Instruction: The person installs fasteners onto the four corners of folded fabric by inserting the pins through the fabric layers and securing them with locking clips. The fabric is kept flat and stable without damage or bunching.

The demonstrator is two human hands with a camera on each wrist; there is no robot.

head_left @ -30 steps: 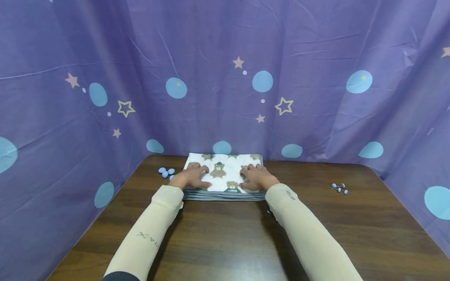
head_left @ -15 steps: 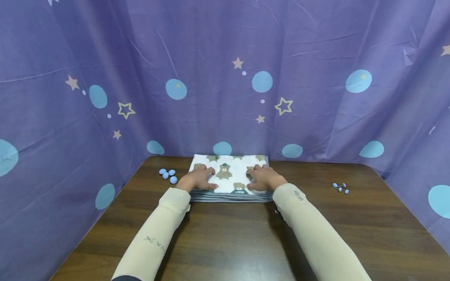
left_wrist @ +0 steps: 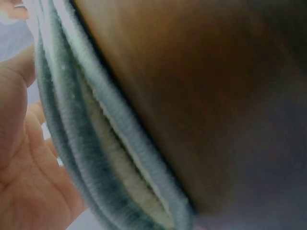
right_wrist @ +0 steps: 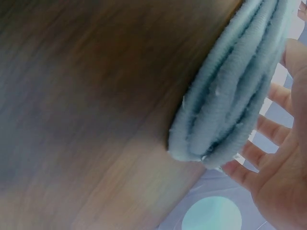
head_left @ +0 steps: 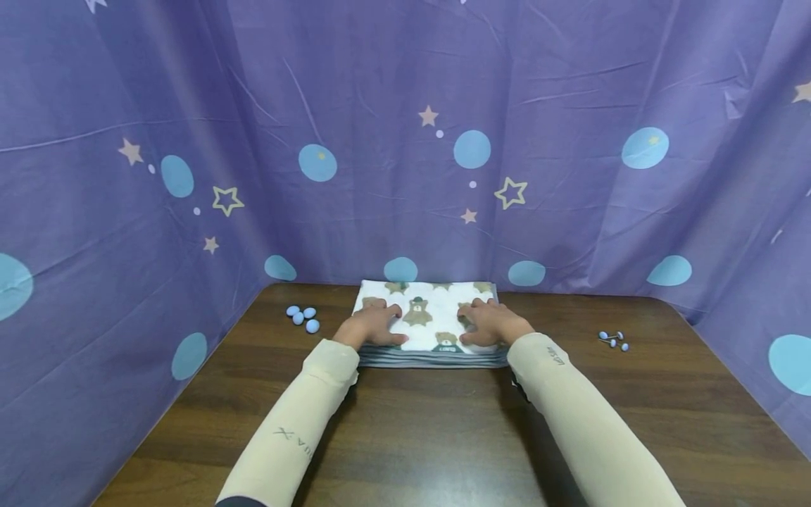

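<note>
Left grip (head_left: 372,327), a bare hand, thumb and fingers apart, lies over the left part of the folded towel (head_left: 437,315); right grip (head_left: 494,326), likewise spread, lies over its right part, the two well apart with a printed bear between; towel flat on the desk (head_left: 418,436), near the curtain, white with brown bears, grey-green edging stacked in several layers along the near side; wrist views show these layers close up, the wood blurred; cream sleeves, left (head_left: 294,422) and right (head_left: 589,415), cover the forearms; left of the towel, four pale blue oval pieces (head_left: 298,319) in a cluster; well to its right, four stemmed pieces (head_left: 612,343) with pale blue heads; behind, purple curtain (head_left: 393,105) with stars and blue discs
</note>
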